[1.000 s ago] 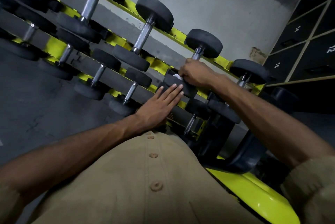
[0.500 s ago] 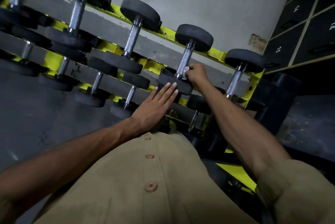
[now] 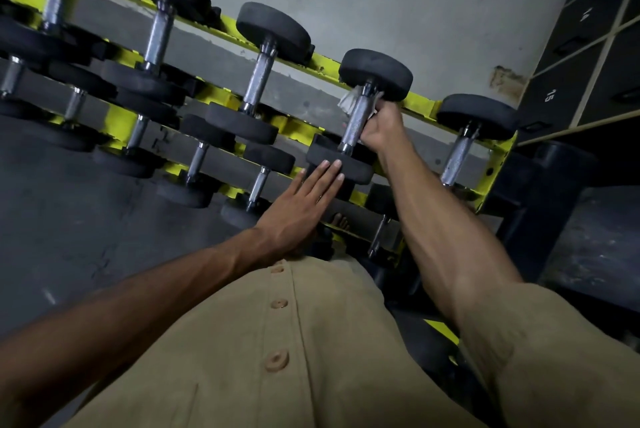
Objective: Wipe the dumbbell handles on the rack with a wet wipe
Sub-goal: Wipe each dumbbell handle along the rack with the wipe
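Right hand [image 3: 382, 128] is at the upper end of the knurled chrome dumbbell handle [image 3: 356, 119], fingers curled round it from the right side, with the crumpled white wet wipe [image 3: 347, 100] pinched against the metal. Wipe sits just under the far black rubber round dumbbell head [image 3: 375, 74]; a tuft of it sticks out left of the handle, and a small bit shows at the hand's edge on the right. How far the wipe wraps behind the handle: cannot tell.

Left hand [image 3: 301, 209] is flat, fingers straight and together, fingertips [image 3: 325, 166] pressing on the near black rubber head [image 3: 341, 168] of the same dumbbell. It grips nothing. Both hands are on one dumbbell, left at the near end, right near the far end, with the bare lower part of the handle between them.

Handle looks metallic grey, cross-hatched grip texture, smooth collars at each end. Wipe is bunched and wrinkled, not spread.

Dumbbell lies across the top tier of the yellow-green steel rack [image 3: 422, 105], second from the right end. Next one to the right [image 3: 460, 150] and those to the left [image 3: 259, 81] are the same style, nothing touching them. A lower tier holds smaller dumbbells [image 3: 258, 182]. Tan buttoned shirt [image 3: 277, 341] fills the bottom of the view; black numbered lockers [image 3: 568, 57] at right.
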